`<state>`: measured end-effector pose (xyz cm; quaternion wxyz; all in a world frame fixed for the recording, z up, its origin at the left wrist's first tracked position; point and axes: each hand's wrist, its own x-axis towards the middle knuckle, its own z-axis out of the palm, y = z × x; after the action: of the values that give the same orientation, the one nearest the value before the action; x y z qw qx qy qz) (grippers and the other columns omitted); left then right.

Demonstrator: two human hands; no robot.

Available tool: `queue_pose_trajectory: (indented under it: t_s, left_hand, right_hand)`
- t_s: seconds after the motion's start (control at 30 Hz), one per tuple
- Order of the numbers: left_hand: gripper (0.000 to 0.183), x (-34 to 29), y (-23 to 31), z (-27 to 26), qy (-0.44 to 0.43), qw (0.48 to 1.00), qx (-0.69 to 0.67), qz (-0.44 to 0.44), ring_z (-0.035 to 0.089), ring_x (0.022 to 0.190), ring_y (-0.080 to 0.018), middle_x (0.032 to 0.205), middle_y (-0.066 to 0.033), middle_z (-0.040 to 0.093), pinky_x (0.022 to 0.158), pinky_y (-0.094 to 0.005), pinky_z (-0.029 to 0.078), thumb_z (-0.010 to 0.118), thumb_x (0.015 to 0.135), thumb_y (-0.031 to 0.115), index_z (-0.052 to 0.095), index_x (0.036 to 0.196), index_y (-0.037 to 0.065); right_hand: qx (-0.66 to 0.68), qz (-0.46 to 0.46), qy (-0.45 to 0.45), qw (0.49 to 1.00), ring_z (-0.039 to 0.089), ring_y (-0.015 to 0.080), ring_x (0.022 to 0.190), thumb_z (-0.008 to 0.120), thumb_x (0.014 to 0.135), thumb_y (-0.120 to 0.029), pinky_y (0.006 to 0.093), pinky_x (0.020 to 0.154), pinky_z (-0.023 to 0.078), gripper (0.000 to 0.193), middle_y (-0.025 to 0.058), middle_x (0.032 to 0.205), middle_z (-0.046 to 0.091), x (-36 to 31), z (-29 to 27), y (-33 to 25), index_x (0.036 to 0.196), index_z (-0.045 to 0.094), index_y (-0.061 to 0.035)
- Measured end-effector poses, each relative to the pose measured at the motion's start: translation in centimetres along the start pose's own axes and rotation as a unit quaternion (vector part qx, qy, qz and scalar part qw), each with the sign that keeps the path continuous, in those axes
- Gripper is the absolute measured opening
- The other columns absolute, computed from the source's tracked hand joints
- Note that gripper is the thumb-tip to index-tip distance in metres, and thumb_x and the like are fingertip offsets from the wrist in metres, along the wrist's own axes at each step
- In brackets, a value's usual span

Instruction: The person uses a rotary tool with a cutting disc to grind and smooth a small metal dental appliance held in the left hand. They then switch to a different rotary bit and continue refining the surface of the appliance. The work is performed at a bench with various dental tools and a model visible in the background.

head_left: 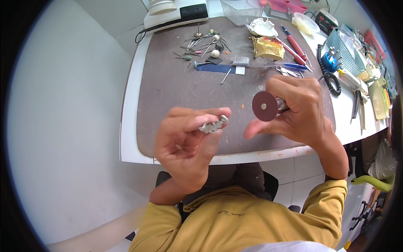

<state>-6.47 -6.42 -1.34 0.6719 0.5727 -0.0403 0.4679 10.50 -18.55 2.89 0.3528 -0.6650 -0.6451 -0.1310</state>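
Note:
Above the near part of the table, my left hand (180, 143) pinches a small, bumpy silver metal casting (213, 125), like a dental framework, between thumb and fingertips. My right hand (302, 105) is wrapped round a rotary handpiece (281, 106), most of which the fingers hide. A round brown cutting disc (261, 112) is fixed on its front end and faces up toward me. The right thumb reaches out below the disc, toward the left hand. Disc and casting are apart, with a gap between them.
Several rotary burs and polishing tips (205, 44) lie at the back, near a toothbrush (241, 61). Behind are a gold-coloured dental model (268, 48), a white plaster piece (262, 27) and a red-handled tool (297, 47). A blue bur holder (331, 62) and baskets (346, 52) stand right.

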Motion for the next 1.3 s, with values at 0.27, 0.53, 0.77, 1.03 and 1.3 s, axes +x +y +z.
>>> queue_pose_trajectory:
  t_s: [0.27, 0.53, 0.77, 1.03, 1.3]
  left_hand:
    - [0.026, -2.7, -2.2, 1.4, 0.043, 0.996, 0.016, 0.071, 0.067, 0.099, -0.0315, 0.100, -0.0138, 0.056, 0.083, -0.0351, 0.060, 0.064, 0.083, -0.015, 0.057, 0.104, -0.002]
    - [0.031, -2.7, -2.2, 1.6, 0.025, 0.990, 0.086, 0.110, 0.068, 0.096, -0.0304, 0.101, -0.0144, 0.055, 0.077, -0.0321, 0.063, 0.064, 0.080, -0.017, 0.058, 0.107, -0.003]
    - [0.030, -2.6, -2.0, 1.7, 0.026, 0.985, 0.132, 0.108, 0.069, 0.090, -0.0269, 0.099, -0.0138, 0.056, 0.076, -0.0308, 0.062, 0.067, 0.081, -0.013, 0.060, 0.108, -0.001]
    - [0.026, -2.7, -1.7, 2.1, 0.054, 0.981, 0.165, 0.086, 0.069, 0.086, -0.0225, 0.095, -0.0112, 0.057, 0.075, -0.0285, 0.058, 0.069, 0.084, -0.004, 0.058, 0.106, 0.003]
    - [0.025, -2.6, -1.8, 1.8, 0.043, 0.976, 0.185, 0.104, 0.068, 0.088, -0.0221, 0.094, -0.0122, 0.057, 0.074, -0.0283, 0.059, 0.070, 0.084, -0.002, 0.057, 0.104, 0.004]
  right_hand:
    - [-0.024, -0.064, -0.018, 0.997, 0.042, 0.0184, 0.038, 0.083, 0.064, -0.051, 0.0324, 0.037, 0.031, 0.057, 0.0018, 0.050, 0.041, -0.3, 0.6, -0.4, 0.059, 0.046, -0.0070]
    - [-0.029, -0.060, -0.043, 0.997, 0.043, 0.0197, 0.038, 0.079, 0.069, -0.050, 0.0336, 0.036, 0.032, 0.056, 0.0022, 0.050, 0.041, -0.7, 0.9, 0.0, 0.057, 0.045, -0.0078]
    - [-0.040, -0.068, -0.055, 0.995, 0.045, 0.0207, 0.038, 0.078, 0.069, -0.052, 0.0333, 0.036, 0.034, 0.056, 0.0023, 0.050, 0.042, -0.6, 0.7, 0.1, 0.057, 0.045, -0.0086]
    - [-0.033, -0.065, -0.058, 0.996, 0.046, 0.0219, 0.038, 0.077, 0.069, -0.053, 0.0336, 0.037, 0.035, 0.057, 0.0028, 0.051, 0.044, -0.7, 0.8, 0.2, 0.057, 0.045, -0.0088]
    - [-0.022, -0.066, -0.067, 0.995, 0.044, 0.0187, 0.040, 0.083, 0.066, -0.039, 0.0315, 0.038, 0.033, 0.047, 0.0018, 0.054, 0.047, -0.8, 0.8, 0.5, 0.062, 0.048, -0.0087]
